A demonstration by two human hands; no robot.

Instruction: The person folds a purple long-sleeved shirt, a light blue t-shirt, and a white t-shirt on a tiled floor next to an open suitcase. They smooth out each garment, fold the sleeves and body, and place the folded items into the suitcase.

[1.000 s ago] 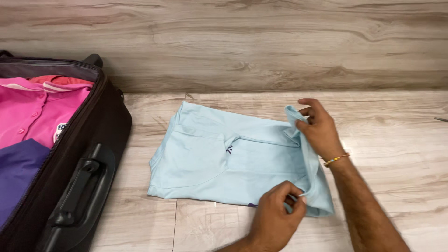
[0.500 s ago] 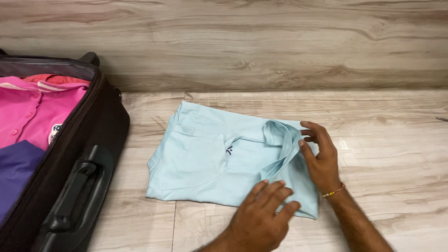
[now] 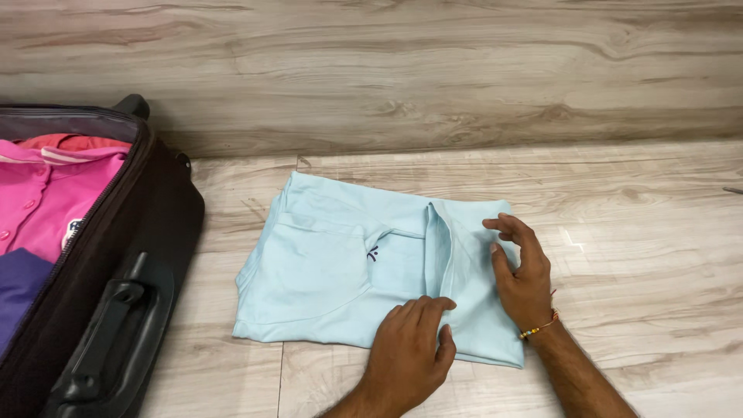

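Light-blue shirt [image 3: 340, 263] lies half-folded flat on the wood-look floor [image 3: 642, 255], long axis running left-right, with one folded flap ridge crossing it front to back just right of its middle. All places below are relative to the shirt.

Nearest: left hand [image 3: 409, 352] sits on the near edge, right of centre, palm down, fingers spread loose and pressing the cloth, grasping nothing. It ends right at the foot of the flap ridge.

Next out: right hand [image 3: 522, 267] rests on the right end, fingers curled a bit but released, palm on the folded-over section; a beaded bracelet [image 3: 539, 327] shows at the wrist. Right hand is the closer one to the right edge, left hand closer to the fold line.

Left end of the shirt is untouched, well apart from both hands.

Left of the shirt: dark suitcase [image 3: 116, 310], lid open, near but not touching, holding a pink shirt [image 3: 39, 201] and purple cloth [image 3: 19, 286].

Open floor to the right and on the near side; wall [image 3: 433, 70] runs close beyond the far edge.
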